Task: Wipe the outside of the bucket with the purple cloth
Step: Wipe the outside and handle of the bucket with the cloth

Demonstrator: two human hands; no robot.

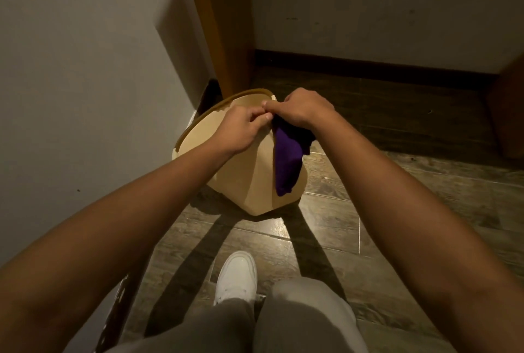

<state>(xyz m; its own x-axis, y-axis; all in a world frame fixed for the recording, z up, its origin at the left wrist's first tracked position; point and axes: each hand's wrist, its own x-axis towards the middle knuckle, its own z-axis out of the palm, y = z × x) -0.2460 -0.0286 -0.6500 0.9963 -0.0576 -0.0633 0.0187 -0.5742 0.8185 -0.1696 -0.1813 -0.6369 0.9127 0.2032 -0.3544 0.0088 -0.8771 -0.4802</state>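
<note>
A cream-coloured bucket (pixel 241 176) with a darker tan rim stands on the floor in the corner, tilted so that its near side faces me. The purple cloth (pixel 287 162) hangs down in front of the bucket's right side. My right hand (pixel 302 107) grips the cloth's top end above the bucket. My left hand (pixel 242 128) meets it fingertip to fingertip and pinches the same top edge of the cloth. Both forearms reach forward over the floor.
A grey wall (pixel 85 83) runs close along the left. A wooden door frame (pixel 221 26) rises just behind the bucket. Dark wood-look floor (pixel 382 182) spreads to the right, with a brown cabinet edge (pixel 510 114) at far right. My white shoe (pixel 236 276) is planted below the bucket.
</note>
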